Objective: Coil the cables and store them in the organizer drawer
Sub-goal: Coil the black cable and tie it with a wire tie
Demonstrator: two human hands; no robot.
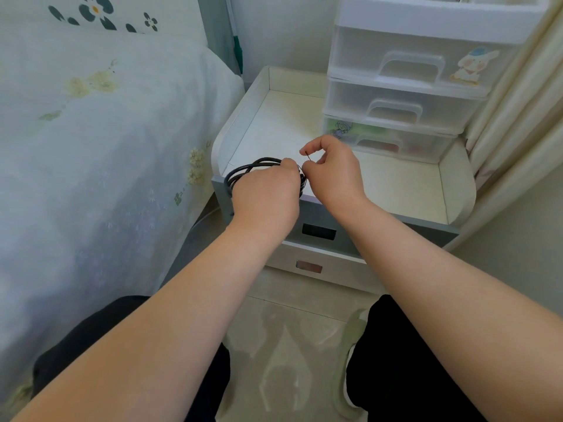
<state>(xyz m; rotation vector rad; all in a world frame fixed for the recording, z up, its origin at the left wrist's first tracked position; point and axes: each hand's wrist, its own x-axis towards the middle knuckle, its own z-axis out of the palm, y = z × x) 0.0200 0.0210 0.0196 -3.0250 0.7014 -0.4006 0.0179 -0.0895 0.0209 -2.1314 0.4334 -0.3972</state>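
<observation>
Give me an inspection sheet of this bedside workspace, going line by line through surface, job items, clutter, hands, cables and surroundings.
Surface: white nightstand top with raised rim; bare where visible.
Job's things: black cable coiled in loops at the front left corner; plastic drawer organizer at the back right, three drawers visible, all closed.
Clutter: nothing seen.
Hands: left hand grips the coil; right hand pinches a thin dark strand beside it, tie or cable end unclear.
Cables: only the one black coil, plus a pale cord on the floor by the bed.
Surroundings: floral bedspread on the left, curtain on the right, nightstand drawers below, tiled floor.
</observation>
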